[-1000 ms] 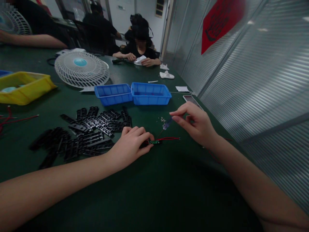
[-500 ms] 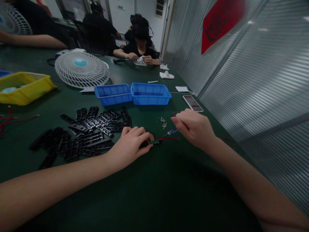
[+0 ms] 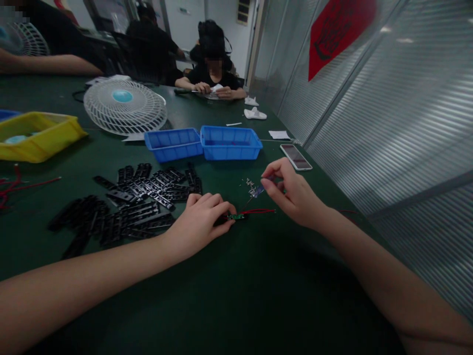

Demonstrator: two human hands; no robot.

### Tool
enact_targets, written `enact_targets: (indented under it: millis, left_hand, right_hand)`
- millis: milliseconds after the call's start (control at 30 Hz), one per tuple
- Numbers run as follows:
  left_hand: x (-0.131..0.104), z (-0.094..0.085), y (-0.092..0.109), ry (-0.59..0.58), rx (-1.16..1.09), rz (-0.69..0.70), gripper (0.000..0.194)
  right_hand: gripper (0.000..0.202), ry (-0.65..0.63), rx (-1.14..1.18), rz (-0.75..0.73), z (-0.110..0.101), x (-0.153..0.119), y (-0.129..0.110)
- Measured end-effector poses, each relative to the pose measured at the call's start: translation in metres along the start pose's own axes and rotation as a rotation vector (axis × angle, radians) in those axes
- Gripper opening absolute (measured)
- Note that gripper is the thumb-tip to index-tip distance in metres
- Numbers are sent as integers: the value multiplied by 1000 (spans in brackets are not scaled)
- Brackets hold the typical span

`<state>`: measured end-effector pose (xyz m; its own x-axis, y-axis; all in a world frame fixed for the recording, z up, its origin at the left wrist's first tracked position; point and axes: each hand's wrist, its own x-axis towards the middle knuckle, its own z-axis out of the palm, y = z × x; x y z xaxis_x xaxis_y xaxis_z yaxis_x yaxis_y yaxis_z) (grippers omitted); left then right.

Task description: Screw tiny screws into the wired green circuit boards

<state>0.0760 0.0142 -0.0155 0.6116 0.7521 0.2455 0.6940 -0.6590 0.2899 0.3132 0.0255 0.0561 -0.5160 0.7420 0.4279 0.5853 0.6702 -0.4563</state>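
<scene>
My left hand [image 3: 202, 221] pinches a small green circuit board [image 3: 237, 216] low over the dark green table. Red wires [image 3: 260, 211] run from the board toward the right. In my right hand [image 3: 291, 192] is a small screwdriver [image 3: 258, 190], gripped by the handle between thumb and fingers, its thin shaft slanting down-left toward the board. Whether the tip touches the board is too small to tell. Small screws [image 3: 250, 183] lie scattered just behind the screwdriver. A pile of black plastic strips [image 3: 148, 190] spreads left of my left hand.
Two blue bins [image 3: 231, 150] stand beyond the strips, with a white fan grille [image 3: 125, 106] behind. A yellow bin [image 3: 48, 143] is at the left, a phone [image 3: 296, 157] at the right. A person [image 3: 214, 74] works across the table.
My right hand has turned and its fingers have loosened from a fist into a pinch, with the screwdriver now more steeply tilted. My left hand and the board have hardly moved.
</scene>
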Motion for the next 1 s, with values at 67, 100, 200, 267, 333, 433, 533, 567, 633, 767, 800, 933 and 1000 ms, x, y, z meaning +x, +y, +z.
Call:
enact_targets:
  millis: [67,100,200,267,333,433,533,567,633,767,800,933,1000]
  left_hand:
    - [0,0,0,-1,4,-6,17]
    - [0,0,1,-2,5,-7,17]
    - [0,-1,2,-6,2,-8,17]
    - [0,-1,2,-12,-5,-10,17]
    - [0,-2,2,-12,-9,-13,17]
    - [0,-2,3,-12,-16,-19,17]
    - [0,-2,4,-15,-15,-22,17]
    - [0,-2,4,-15,-13,-22,17]
    - [0,-3,4,-12,-8,-21,17]
    - [1,-3,4,-12,-6,-17,17]
    - [1,-3,4,-14,-7,-16,17]
    - [0,-3,4,-12,-16,-18,17]
    - [0,-3,4,-10,-16,-16,17]
  right_hand:
    - [20,27,3,2,-1,0,1]
    - [21,30,11,6,-2,0,2]
    - [23,9,59,10,-5,1,3]
    - [23,5,74,-3,-7,2,4]
    - [21,24,54,-27,-10,4,4]
    - [17,47,-5,-56,-14,6,5]
    - [19,45,-78,-64,-16,7,4]
    - [20,44,-105,-65,-17,6,3]
    - [24,42,-160,-60,-16,6,0]
    - [35,-12,-322,-19,-14,3,-6]
    - [38,-45,-362,-8,-14,2,-7]
    - [44,-166,-381,12,-13,0,-7]
    - [40,-180,-326,1,-13,0,-5]
